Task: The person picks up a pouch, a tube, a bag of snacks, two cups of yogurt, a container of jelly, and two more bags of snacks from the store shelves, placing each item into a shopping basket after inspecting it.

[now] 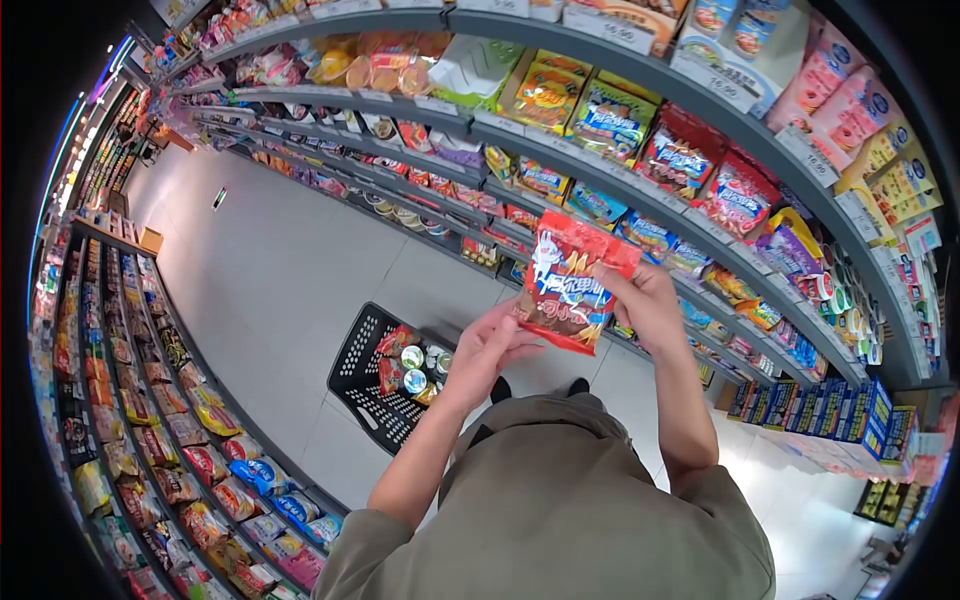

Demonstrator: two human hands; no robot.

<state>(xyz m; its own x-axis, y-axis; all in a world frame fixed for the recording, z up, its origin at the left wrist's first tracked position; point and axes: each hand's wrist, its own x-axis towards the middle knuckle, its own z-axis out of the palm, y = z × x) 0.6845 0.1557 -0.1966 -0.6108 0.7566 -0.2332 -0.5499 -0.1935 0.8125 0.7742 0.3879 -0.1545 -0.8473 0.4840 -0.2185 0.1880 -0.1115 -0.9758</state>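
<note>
A red bag of candy (570,285) with a white rabbit and blue lettering is held up in front of me. My right hand (648,305) pinches its upper right side, thumb across the front. At the lower left corner, my left hand (488,355) grips the bag's edge between thumb and fingers; the fingers behind it are partly hidden. Below and left of my left hand, a black shopping basket (352,345) with a perforated wall stands on the floor. Inside it lie a red packet (392,375) and several round-lidded cups (412,357).
Shelves (480,122) full of bagged sweets run along the right side, close to my right hand. Another shelf unit (150,400) with packaged snacks lines the left. Grey tiled floor (270,240) lies between them. Blue boxes (810,415) stand at the lower right.
</note>
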